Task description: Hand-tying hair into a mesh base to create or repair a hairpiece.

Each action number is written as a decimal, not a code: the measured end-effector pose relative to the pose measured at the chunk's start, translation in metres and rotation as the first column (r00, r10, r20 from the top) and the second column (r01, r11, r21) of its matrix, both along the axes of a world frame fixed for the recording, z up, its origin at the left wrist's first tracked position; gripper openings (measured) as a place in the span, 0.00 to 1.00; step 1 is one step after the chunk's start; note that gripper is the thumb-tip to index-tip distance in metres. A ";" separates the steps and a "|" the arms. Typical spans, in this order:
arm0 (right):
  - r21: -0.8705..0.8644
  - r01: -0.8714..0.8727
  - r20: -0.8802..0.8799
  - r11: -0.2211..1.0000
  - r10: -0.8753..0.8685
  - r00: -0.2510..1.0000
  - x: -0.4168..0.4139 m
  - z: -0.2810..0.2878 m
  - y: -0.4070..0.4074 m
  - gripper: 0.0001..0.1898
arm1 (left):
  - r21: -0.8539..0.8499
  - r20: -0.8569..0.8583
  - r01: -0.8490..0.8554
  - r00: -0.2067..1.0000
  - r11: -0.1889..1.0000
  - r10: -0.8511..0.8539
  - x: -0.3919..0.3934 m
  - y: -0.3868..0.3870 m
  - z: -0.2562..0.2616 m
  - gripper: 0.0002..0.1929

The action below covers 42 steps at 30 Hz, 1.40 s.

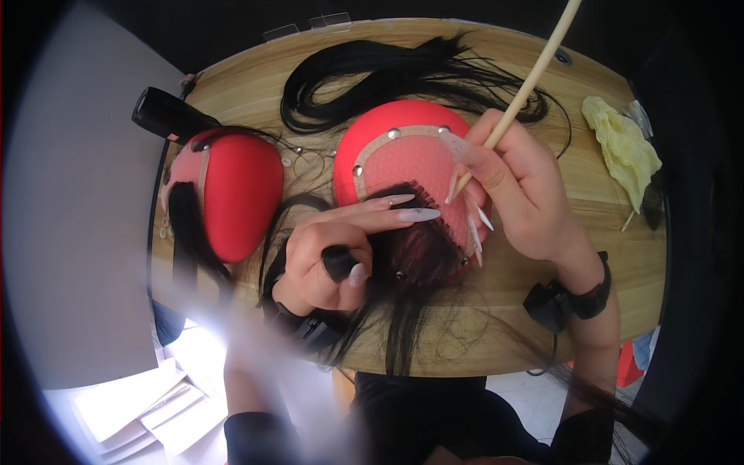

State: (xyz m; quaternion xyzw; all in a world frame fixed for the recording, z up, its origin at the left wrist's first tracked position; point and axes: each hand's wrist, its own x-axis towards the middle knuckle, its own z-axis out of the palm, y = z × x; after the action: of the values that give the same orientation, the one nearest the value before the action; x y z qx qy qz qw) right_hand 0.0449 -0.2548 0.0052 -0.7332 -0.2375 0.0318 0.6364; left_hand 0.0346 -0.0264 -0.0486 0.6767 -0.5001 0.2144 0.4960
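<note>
A red wig head (372,131) stands before me with a lace mesh cap (407,156) pinned over it by round-headed pins. Dark hair (427,250) is knotted in rows along the lower part of the mesh. In my right hand (517,192) is a thin wooden-handled tool (532,75), its tip touching or close to the mesh near the hair's edge; the tip's shape is too small to make out. My left hand (331,256) grips a folded lock of black hair (339,263). Two of its long-nailed fingers extend over the knotted hair.
To the left stands a second red wig head (241,192) with lace and hair, beside a black cylindrical object (174,115). A long hank of black hair (325,70) lies behind. Crumpled yellow plastic (619,145) is at the right of the wood-grain table (604,279). Papers (145,407) lie lower left.
</note>
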 end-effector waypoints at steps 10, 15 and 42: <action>-0.078 0.070 0.184 0.995 -0.054 0.981 0.002 -0.003 0.001 0.07 | 0.018 -0.032 0.014 0.999 1.000 -0.013 0.000 0.000 0.006 0.07; -0.060 0.064 0.177 0.996 -0.052 0.983 0.003 -0.003 0.002 0.07 | 0.043 -0.060 0.013 0.998 0.999 -0.010 -0.001 0.003 0.004 0.07; 0.001 0.022 0.072 1.000 -0.022 0.997 0.006 -0.005 0.000 0.05 | 0.001 -0.044 -0.105 0.994 0.994 0.105 -0.005 -0.009 0.008 0.15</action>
State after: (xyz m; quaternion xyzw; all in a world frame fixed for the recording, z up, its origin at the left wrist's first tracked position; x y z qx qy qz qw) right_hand 0.0506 -0.2553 0.0003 -0.7365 -0.2522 -0.0019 0.6276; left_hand 0.0299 -0.0349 -0.0402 0.7063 -0.4527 0.2255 0.4953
